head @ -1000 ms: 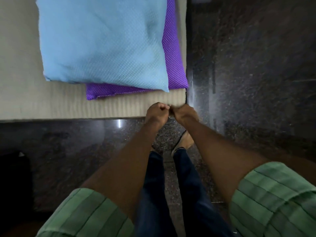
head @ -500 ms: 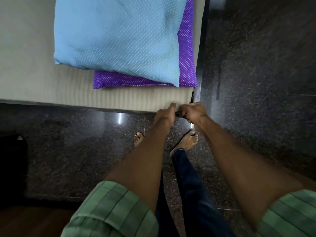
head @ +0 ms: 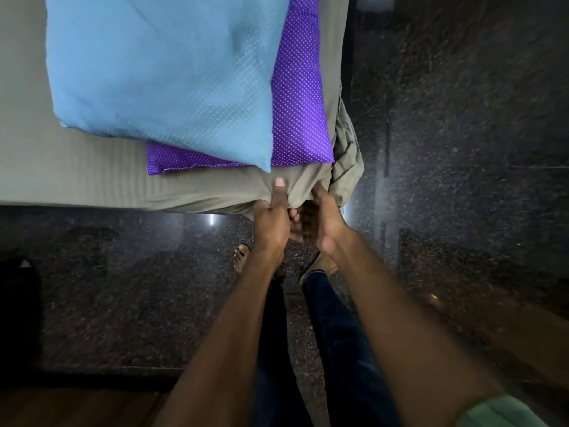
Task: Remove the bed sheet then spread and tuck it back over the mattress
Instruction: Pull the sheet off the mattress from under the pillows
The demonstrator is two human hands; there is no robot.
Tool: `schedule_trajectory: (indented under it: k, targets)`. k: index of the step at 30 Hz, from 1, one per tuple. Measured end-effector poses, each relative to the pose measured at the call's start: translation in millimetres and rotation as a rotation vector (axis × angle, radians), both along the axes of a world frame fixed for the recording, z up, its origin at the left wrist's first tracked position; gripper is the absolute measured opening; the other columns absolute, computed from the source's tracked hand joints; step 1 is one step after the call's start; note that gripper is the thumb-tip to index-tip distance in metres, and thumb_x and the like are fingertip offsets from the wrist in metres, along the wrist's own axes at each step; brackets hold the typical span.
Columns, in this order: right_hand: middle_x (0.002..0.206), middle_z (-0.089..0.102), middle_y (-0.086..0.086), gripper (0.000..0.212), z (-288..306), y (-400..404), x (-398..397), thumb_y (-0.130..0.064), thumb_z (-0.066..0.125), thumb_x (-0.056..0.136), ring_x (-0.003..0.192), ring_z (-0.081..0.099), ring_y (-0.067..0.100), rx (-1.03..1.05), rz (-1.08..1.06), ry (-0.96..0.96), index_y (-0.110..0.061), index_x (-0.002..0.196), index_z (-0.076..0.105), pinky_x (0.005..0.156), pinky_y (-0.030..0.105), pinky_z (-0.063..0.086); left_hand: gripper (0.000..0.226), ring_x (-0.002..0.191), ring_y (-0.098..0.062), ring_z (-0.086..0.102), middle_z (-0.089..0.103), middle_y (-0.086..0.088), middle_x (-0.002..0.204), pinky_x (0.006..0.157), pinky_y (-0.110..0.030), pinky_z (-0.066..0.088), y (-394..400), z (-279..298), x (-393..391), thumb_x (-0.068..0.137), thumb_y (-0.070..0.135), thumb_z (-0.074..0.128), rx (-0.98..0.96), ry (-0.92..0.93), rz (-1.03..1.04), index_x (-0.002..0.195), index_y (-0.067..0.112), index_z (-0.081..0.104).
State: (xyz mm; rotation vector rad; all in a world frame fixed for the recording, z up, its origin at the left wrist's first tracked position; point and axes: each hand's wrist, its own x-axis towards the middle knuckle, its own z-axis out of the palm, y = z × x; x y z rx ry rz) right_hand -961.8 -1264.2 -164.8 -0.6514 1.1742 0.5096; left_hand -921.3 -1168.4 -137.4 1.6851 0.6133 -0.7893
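Your left hand [head: 272, 214] grips the sheet [head: 92, 167] at the near right bed corner, thumb on top. Your right hand [head: 323, 217] holds the bunched corner beside it.

The bed sheet [head: 92, 177] is matt grey-beige cloth, finely ribbed, bunching into soft wrinkles at the corner. The blue pillow [head: 160, 75] and the purple pillow [head: 298, 112] under it are smooth woven cloth with tiny pale dots. The floor [head: 462, 149] is dark speckled stone, polished and glossy. My sleeve [head: 498, 411] is green cloth.
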Motion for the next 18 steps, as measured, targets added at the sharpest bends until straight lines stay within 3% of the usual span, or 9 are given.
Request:
schedule_trajectory:
  k: [3,4,7,9,11,13,15,18]
  targets:
    - [0.060,0.064,0.007,0.047,9,-2,37,-0.043,0.038,0.106,0.045,0.055,0.019,-0.023,-0.100,-0.021,-0.010,0.085,0.063,0.051,0.026,0.048,0.047,0.053,-0.008,0.048,0.052,-0.002,0.061,0.050,-0.013,0.046,5,11,7,0.108,0.044,0.044,-0.078,-0.077,-0.083,0.077,0.010,0.058]
    - [0.064,0.067,0.008,0.042,9,-3,47,-0.033,0.037,0.108,0.048,0.059,0.022,-0.063,-0.124,-0.044,-0.009,0.087,0.064,0.049,0.027,0.047,0.047,0.054,-0.009,0.047,0.051,-0.002,0.062,0.051,-0.013,0.045,6,12,8,0.108,0.044,0.043,-0.113,-0.065,-0.101,0.076,0.014,0.058]
    - [0.091,0.074,0.014,0.032,8,-5,64,-0.021,0.041,0.106,0.084,0.070,0.031,-0.118,-0.190,-0.128,-0.007,0.098,0.068,0.070,0.039,0.057,0.064,0.052,-0.011,0.047,0.055,-0.001,0.062,0.050,-0.023,0.040,21,-2,4,0.105,0.061,0.030,-0.125,0.053,-0.060,0.074,0.015,0.062]
    - [0.091,0.071,0.012,0.024,17,-11,64,-0.010,0.042,0.105,0.091,0.067,0.030,-0.105,-0.254,-0.188,-0.006,0.097,0.064,0.075,0.039,0.057,0.083,0.056,-0.015,0.055,0.064,-0.005,0.068,0.054,-0.025,0.043,33,-20,1,0.097,0.078,0.018,-0.107,0.248,0.073,0.081,0.013,0.067]
    - [0.096,0.071,0.010,0.022,30,-22,51,-0.009,0.043,0.107,0.089,0.067,0.022,-0.019,-0.348,-0.310,-0.007,0.101,0.065,0.081,0.035,0.057,0.095,0.075,-0.021,0.067,0.076,-0.008,0.090,0.067,-0.031,0.052,40,-37,2,0.090,0.087,0.016,-0.142,0.459,0.108,0.103,0.012,0.072]
    - [0.112,0.069,0.012,0.024,38,-37,32,-0.018,0.044,0.109,0.100,0.067,0.022,0.060,-0.423,-0.424,-0.006,0.112,0.064,0.091,0.037,0.054,0.097,0.098,-0.025,0.070,0.076,-0.010,0.111,0.081,-0.035,0.054,37,-44,8,0.088,0.088,0.019,-0.256,0.583,0.110,0.120,0.011,0.070]
    - [0.114,0.069,0.012,0.027,33,-42,12,-0.026,0.045,0.109,0.100,0.066,0.023,0.081,-0.380,-0.447,-0.008,0.116,0.063,0.086,0.037,0.054,0.081,0.103,-0.022,0.068,0.073,-0.009,0.115,0.085,-0.034,0.053,26,-48,15,0.097,0.076,0.029,-0.387,0.591,0.223,0.121,0.010,0.067]
    - [0.097,0.070,0.010,0.038,10,-31,-7,-0.043,0.048,0.106,0.076,0.065,0.020,-0.158,-0.022,-0.156,-0.009,0.111,0.065,0.067,0.033,0.053,0.024,0.082,-0.014,0.059,0.061,-0.001,0.094,0.074,-0.026,0.050,5,-51,35,0.106,0.035,0.047,-0.361,0.454,0.480,0.099,0.017,0.061]
